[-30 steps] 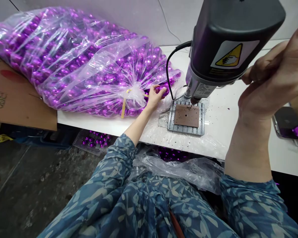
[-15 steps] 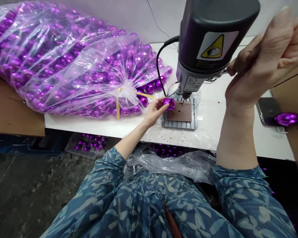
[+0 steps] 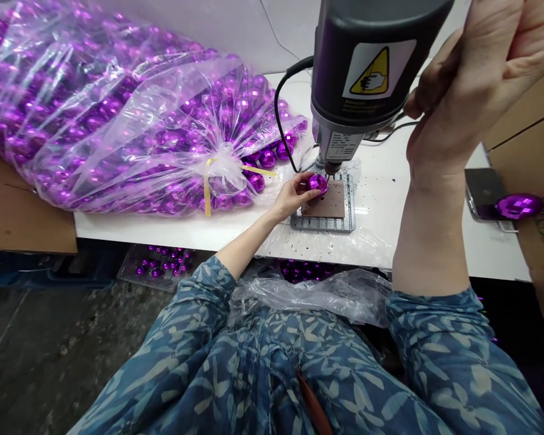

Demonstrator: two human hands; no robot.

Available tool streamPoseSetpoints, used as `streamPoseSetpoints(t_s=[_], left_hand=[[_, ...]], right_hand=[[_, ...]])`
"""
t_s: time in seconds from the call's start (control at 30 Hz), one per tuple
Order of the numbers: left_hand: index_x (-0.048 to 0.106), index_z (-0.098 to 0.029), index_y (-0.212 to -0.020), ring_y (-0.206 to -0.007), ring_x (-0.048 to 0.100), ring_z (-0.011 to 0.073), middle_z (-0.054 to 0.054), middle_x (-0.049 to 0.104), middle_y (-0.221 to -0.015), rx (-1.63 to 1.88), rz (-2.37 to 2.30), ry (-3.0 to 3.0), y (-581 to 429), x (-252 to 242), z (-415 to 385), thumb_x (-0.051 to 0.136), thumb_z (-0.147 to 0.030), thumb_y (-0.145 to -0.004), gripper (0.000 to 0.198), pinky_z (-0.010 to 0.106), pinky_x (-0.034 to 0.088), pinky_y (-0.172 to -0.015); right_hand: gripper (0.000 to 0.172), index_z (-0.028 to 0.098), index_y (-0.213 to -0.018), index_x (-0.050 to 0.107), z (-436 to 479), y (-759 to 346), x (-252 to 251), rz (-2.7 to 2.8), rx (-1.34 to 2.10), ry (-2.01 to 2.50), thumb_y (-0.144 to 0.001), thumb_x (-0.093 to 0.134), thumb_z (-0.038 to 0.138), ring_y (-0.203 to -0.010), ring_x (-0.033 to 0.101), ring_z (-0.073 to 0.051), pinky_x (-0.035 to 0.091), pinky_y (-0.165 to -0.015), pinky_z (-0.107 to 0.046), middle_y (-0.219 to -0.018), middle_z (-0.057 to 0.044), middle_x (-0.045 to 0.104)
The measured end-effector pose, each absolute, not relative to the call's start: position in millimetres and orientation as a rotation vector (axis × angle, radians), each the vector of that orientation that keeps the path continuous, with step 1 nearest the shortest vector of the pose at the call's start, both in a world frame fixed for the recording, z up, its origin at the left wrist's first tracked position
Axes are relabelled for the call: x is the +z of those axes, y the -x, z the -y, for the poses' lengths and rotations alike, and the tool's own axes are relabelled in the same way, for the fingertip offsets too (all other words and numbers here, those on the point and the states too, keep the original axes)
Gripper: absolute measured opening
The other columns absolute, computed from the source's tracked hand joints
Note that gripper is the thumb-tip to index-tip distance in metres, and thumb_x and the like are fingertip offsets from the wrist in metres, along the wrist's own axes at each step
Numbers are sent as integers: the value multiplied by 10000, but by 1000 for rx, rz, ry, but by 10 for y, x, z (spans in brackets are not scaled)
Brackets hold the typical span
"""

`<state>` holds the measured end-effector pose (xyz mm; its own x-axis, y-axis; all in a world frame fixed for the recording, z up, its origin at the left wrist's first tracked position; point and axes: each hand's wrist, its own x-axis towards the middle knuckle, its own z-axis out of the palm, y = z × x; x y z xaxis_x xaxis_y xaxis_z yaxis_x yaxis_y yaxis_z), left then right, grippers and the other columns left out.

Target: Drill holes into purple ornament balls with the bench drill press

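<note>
The left hand (image 3: 294,196) reaches forward, thumb and fingertips pinching a purple ball (image 3: 318,182) at the brown board's (image 3: 334,204) far left. The right hand (image 3: 478,84) is raised, curled beside the drill (image 3: 367,115), cut off above; I can't tell its grip.

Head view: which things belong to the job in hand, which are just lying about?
In use, by the look of it:
purple ball, in the left hand
drill press
brown board
bag of balls, probably stock

Apparently just lying about:
dark phone
cardboard at left
</note>
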<state>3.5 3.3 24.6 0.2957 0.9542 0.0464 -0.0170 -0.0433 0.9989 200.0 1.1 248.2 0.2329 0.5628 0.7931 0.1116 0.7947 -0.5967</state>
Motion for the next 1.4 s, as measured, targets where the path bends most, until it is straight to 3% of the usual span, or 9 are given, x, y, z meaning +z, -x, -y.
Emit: streamPoseSetpoints(t_s=[0.13,0.33,0.53,0.73,0.97,1.13,1.4], left_hand=[[654,-177,-1452,-1187,785,277,141,789,-1372,987,-939,-1439,-67,243,-74,925,-437,-879,686,528,640,-1121],[633,-185,-1427,-1146,783,279,151,770,-1364,1008,-979,-1796,-113,141,-69,908,-355,-892,626,500,663,-1046],[628,-215,-1407,-1345,699,328,149,716,-1409,1103,-960,-2058,-192,58,48,868,-294,-921,549,539,601,-1159],[604,-242,-1450,-1412,672,320,141,717,-1462,1131,-977,-1919,-250,-5,104,806,-443,-998,535,541,541,-1238],[613,-210,-1390,-1306,718,299,145,721,-1378,1149,-970,-1667,-307,33,146,873,-516,-936,606,523,563,-1205],[622,-224,-1360,-1321,712,301,131,724,-1372,1160,-963,-1625,-328,23,147,902,-517,-904,610,532,556,-1222],[617,-217,-1379,-1345,688,302,141,699,-1403,1143,-991,-1627,-326,11,150,889,-488,-924,595,530,552,-1223]], right_hand=[[651,192,-716,192,-46,-2028,2428,1329,343,541,-888,613,658,-462,405,40,229,-461,-157,-536,72,221],[626,199,-714,230,-59,-2014,2400,1321,332,542,-888,607,667,-472,412,33,249,-467,-181,-561,62,212],[629,190,-714,281,-51,-2016,2399,1317,313,563,-888,608,698,-484,418,19,285,-487,-200,-569,56,229],[642,195,-713,269,-29,-2017,2416,1306,344,602,-852,614,718,-478,415,9,284,-471,-215,-565,55,241],[669,181,-716,264,32,-1998,2385,1275,317,619,-837,621,733,-445,374,4,260,-466,-212,-526,71,226],[640,172,-704,276,161,-1946,2253,1195,278,581,-879,652,660,-441,357,11,270,-479,-223,-520,78,296],[763,171,-665,205,201,-1929,1951,1086,229,500,-905,716,685,-422,281,-3,197,-453,-235,-513,60,100]])
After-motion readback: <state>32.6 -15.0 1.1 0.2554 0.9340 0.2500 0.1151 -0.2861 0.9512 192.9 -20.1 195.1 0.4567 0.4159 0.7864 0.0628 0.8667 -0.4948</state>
